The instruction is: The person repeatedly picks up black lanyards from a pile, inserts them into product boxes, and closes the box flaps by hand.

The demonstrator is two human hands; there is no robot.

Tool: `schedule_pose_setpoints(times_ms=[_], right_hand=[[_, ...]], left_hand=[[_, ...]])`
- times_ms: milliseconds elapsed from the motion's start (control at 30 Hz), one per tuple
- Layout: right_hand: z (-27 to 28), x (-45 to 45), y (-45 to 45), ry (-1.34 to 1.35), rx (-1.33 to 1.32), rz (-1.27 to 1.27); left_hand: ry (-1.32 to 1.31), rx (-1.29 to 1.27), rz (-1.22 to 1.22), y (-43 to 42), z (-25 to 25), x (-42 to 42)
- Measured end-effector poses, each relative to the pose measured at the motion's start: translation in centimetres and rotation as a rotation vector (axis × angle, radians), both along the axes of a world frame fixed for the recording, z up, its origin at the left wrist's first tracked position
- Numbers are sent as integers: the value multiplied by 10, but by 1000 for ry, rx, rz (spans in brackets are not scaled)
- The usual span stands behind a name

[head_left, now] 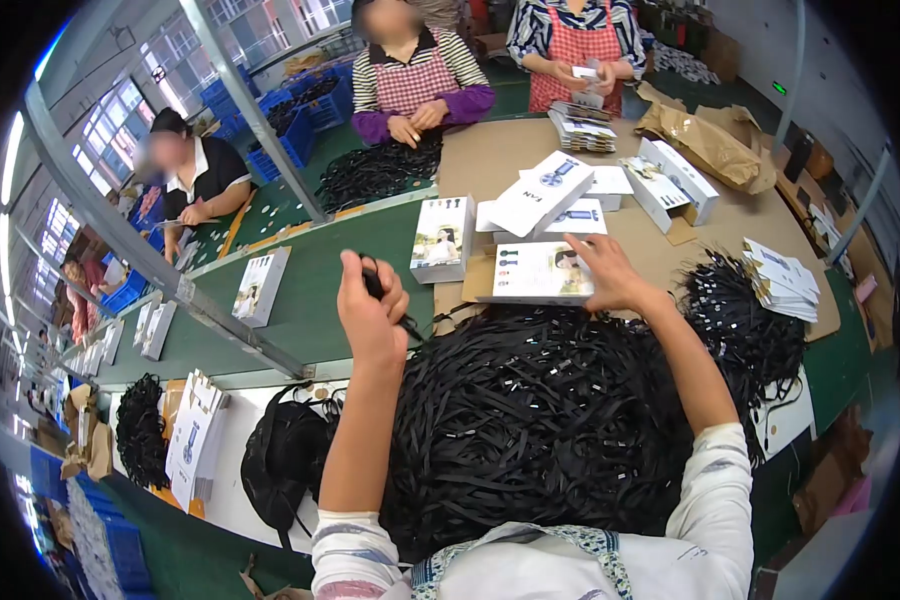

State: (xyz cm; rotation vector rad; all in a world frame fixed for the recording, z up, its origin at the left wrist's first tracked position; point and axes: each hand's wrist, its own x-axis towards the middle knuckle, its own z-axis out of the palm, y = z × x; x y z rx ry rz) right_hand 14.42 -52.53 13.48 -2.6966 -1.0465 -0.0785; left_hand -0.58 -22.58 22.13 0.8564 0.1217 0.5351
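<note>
My left hand (375, 300) is raised over the near edge of the conveyor, its fingers wrapped around a black strap (410, 327). My right hand (610, 272) grips the right end of a white printed fan box (540, 272), with the thumb and fingers on its top and side. At the box's left end a brown cardboard flap (480, 272) stands open; the inside is hidden. Directly below both hands spreads a large heap of black straps (540, 420) with small pale tags. Another white box (442, 238) stands just left of the held one.
More fan boxes (543, 190) lie beyond my right hand. Flattened boxes (780, 280) rest on a second strap heap (735, 320). A metal post (255, 110) and rail (185, 290) cross the left. Brown wrapping paper (710, 145) lies far right. Two people work opposite; others sit left.
</note>
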Motion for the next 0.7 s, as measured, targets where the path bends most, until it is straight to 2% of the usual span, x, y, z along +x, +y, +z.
schedule_pose_setpoints(times_ms=[200, 400, 467, 533, 600, 633, 700], right_hand=[[33, -58, 17, -79, 127, 112], [45, -85, 38, 55, 234, 161], [42, -88, 43, 64, 285, 117], [40, -90, 49, 92, 317, 100], [34, -90, 54, 90, 381, 62], [31, -90, 58, 92, 377, 71], [24, -87, 65, 8, 411, 2]], left_hand=[[-110, 63, 35, 6, 25, 32], [-116, 77, 8, 5, 16, 52], [-87, 165, 15, 3, 10, 50], [-26, 583, 26, 14, -11, 51], [-56, 1288, 282, 24, -26, 51], [36, 1361, 182, 28, -23, 38], [47, 1294, 242, 33, -29, 26]])
